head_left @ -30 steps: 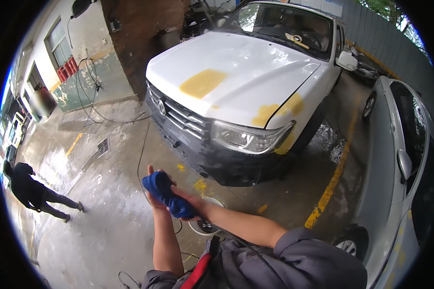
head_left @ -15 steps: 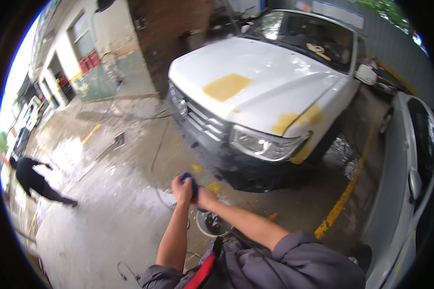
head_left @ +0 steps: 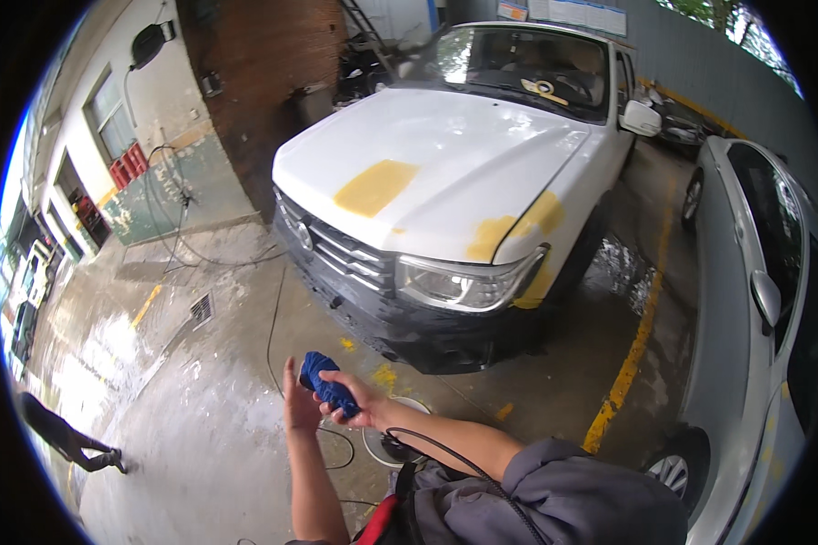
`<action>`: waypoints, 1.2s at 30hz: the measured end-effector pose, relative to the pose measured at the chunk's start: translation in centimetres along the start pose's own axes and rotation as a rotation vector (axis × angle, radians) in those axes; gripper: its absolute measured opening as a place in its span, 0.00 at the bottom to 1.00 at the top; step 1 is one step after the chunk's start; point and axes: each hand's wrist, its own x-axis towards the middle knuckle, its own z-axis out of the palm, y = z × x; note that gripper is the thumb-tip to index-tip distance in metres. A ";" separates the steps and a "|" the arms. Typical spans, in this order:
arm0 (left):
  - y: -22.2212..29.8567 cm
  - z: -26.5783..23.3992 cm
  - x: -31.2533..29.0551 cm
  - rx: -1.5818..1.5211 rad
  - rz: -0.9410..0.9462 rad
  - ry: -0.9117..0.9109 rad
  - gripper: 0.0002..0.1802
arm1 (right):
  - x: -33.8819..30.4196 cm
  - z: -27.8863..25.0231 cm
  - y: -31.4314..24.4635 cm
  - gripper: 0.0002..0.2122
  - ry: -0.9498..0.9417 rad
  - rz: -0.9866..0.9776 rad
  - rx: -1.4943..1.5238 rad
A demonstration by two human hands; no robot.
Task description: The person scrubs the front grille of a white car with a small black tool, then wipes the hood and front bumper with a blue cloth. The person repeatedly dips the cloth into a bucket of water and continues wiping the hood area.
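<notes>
Wet concrete yard (head_left: 191,409), white pickup (head_left: 454,150) at 12 o'clock. Bunched blue cloth (head_left: 329,385) at 7 o'clock: right hand (head_left: 364,398) closed around it, left hand (head_left: 301,405) open alongside. Likely wringing step; a twist calls for both gripping.

right hand (head_left: 364,400) clutches blue cloth (head_left: 325,382); left hand (head_left: 299,405) beside it; white vehicle (head_left: 463,145) ahead

The person's bare left forearm (head_left: 316,481) rises almost upright, its left hand (head_left: 302,405) raised with one digit pointing straight up, the others partly hidden. The bare right forearm (head_left: 454,438) slants up and leftward; the right hand (head_left: 362,401) curls in a grip just beside the left.
</notes>
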 end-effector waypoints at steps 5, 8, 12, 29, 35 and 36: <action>-2.5 9.0 -1.3 -0.145 0.516 -0.286 0.47 | -2.9 4.7 2.1 0.20 -0.171 0.078 0.042; -1.2 4.2 -1.6 -0.051 0.469 -0.268 0.40 | -3.8 5.6 1.9 0.18 -0.117 0.061 -0.179; -1.3 5.3 -0.9 0.170 0.328 -0.047 0.25 | -0.9 -0.1 0.2 0.17 -0.051 0.131 -0.431; -7.1 1.6 4.4 1.085 0.551 0.691 0.14 | 2.7 -6.4 1.4 0.16 0.924 -0.310 -1.823; -9.1 2.7 4.9 1.160 0.626 0.952 0.18 | 1.6 -7.2 1.4 0.13 0.865 -0.439 -1.996; -9.1 2.5 4.8 1.130 0.587 1.011 0.19 | 1.6 -7.4 1.9 0.13 0.876 -0.556 -2.022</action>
